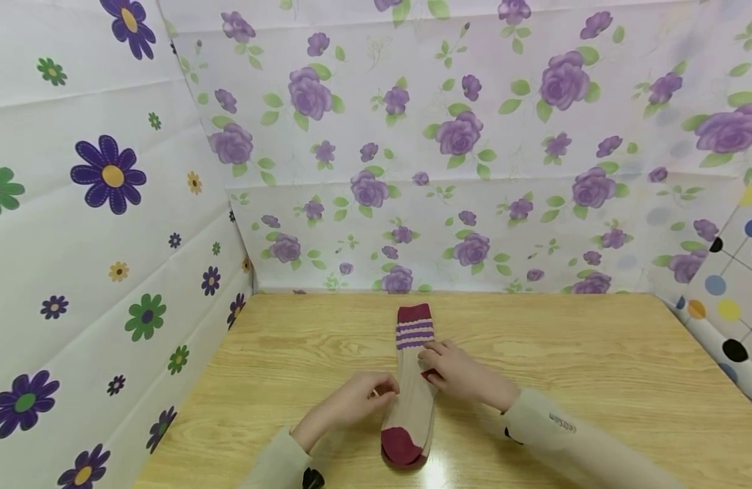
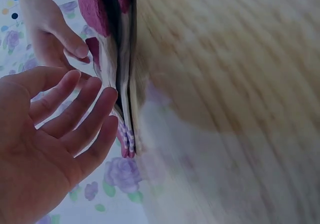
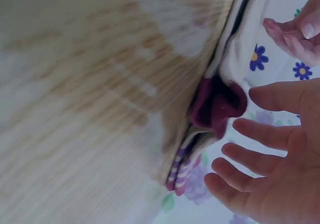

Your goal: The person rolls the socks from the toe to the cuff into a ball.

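Observation:
A pair of beige socks (image 1: 412, 394) lies flat, one upon the other, with maroon toes (image 1: 401, 445), maroon cuffs (image 1: 415, 313) and purple stripes near the cuffs. My left hand (image 1: 362, 397) is at the socks' left edge, its fingers loosely bent and holding nothing. Over the right edge, by the maroon heel (image 3: 220, 106), my right hand (image 1: 456, 370) hovers with spread fingers. The right wrist view shows its fingertips close beside the heel, with no fabric between them. In the left wrist view the layered sock edges (image 2: 122, 63) stand just past my left fingertips.
The socks lie on a wood-grain table (image 1: 565, 353). A white sheet with purple roses (image 1: 376, 136) hangs behind it. A daisy-printed sheet (image 1: 106, 258) borders the left side, and a dotted sheet (image 1: 739, 285) the right.

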`<state>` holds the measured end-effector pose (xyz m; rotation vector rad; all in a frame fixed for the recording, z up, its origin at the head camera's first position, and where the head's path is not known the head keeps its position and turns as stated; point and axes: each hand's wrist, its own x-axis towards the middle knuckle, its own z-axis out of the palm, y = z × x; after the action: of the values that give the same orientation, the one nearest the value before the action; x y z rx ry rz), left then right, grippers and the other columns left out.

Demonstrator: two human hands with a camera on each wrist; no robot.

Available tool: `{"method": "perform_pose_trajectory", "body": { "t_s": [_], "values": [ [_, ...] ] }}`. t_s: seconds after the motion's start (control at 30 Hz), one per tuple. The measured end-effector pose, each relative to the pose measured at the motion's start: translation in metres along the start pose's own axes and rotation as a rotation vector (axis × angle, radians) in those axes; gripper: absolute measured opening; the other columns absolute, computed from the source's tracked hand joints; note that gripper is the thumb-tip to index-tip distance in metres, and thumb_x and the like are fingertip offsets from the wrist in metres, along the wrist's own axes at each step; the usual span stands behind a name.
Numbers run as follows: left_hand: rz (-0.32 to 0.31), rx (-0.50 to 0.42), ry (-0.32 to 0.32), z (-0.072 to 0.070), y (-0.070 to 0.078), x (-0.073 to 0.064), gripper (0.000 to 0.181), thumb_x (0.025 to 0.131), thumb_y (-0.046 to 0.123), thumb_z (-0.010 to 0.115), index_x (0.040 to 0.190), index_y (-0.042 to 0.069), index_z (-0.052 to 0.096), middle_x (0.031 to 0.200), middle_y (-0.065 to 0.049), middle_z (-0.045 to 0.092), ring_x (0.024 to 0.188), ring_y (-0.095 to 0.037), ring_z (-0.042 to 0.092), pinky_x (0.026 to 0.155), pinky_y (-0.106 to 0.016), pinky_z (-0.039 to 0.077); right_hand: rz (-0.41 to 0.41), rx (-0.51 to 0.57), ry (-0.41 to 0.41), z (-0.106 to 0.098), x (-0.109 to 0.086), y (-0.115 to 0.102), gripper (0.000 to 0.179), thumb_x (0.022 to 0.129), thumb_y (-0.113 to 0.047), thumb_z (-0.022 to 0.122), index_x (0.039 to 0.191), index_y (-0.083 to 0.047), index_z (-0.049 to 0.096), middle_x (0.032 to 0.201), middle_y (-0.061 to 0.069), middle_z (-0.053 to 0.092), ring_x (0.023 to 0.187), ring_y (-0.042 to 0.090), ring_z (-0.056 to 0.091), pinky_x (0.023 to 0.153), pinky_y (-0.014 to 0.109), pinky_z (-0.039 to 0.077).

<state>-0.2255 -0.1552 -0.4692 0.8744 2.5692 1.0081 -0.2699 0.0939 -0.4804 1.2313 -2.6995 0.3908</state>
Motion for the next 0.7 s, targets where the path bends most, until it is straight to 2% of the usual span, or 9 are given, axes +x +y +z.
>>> {"method": "perform_pose_trajectory", "body": {
  "t_s": [0.2, 0.4, 0.47, 0.6, 0.7],
  "values": [
    [0.049, 0.023, -0.028, 0.004, 0.003, -0.006, 0.014, 0.098, 0.02, 0.056, 0.103, 0.011, 0.066, 0.097, 0.003, 0.069, 0.089, 0.001, 0.059, 0.079, -0.018, 0.05, -0.093, -0.01, 0.069, -0.007, -0.002, -0.014, 0.014, 0.089, -0.007, 0.065, 0.102, -0.005, 0.069, 0.113, 0.018, 0.065, 0.104, 0.033, 0.062, 0.09, 0.046, 0.052],
    [0.047, -0.052, -0.115, 0.007, 0.006, -0.015, 0.016, 0.093, 0.027, 0.065, 0.102, 0.013, 0.067, 0.094, 0.009, 0.068, 0.088, 0.001, 0.06, 0.078, -0.019, 0.051, -0.127, 0.024, 0.031, -0.009, -0.005, -0.026, 0.014, 0.087, -0.004, 0.065, 0.1, -0.005, 0.071, 0.107, 0.011, 0.068, 0.098, 0.024, 0.066, 0.084, 0.034, 0.055],
    [0.058, -0.041, -0.146, 0.008, 0.008, -0.017, 0.022, 0.088, 0.031, 0.071, 0.102, 0.014, 0.067, 0.095, 0.01, 0.067, 0.089, 0.001, 0.06, 0.08, -0.019, 0.051, -0.141, 0.025, 0.028, -0.009, -0.007, -0.029, 0.014, 0.085, -0.003, 0.066, 0.099, -0.005, 0.071, 0.106, 0.01, 0.069, 0.098, 0.023, 0.066, 0.085, 0.033, 0.055],
    [0.112, 0.102, -0.184, 0.01, 0.012, -0.018, 0.035, 0.075, 0.036, 0.082, 0.1, 0.017, 0.066, 0.094, 0.013, 0.064, 0.085, 0.002, 0.055, 0.077, -0.015, 0.048, -0.16, 0.047, 0.012, -0.009, -0.011, -0.037, 0.014, 0.085, -0.004, 0.066, 0.098, -0.006, 0.071, 0.104, 0.007, 0.07, 0.097, 0.021, 0.065, 0.085, 0.032, 0.055],
    [0.133, 0.182, -0.188, 0.014, 0.013, -0.017, 0.035, 0.071, 0.031, 0.085, 0.096, 0.017, 0.066, 0.09, 0.014, 0.061, 0.08, 0.003, 0.051, 0.072, -0.012, 0.045, -0.112, 0.121, -0.063, -0.011, -0.014, -0.043, 0.014, 0.088, -0.007, 0.064, 0.1, -0.008, 0.071, 0.103, 0.004, 0.069, 0.095, 0.016, 0.065, 0.082, 0.027, 0.055]
  ]
}}
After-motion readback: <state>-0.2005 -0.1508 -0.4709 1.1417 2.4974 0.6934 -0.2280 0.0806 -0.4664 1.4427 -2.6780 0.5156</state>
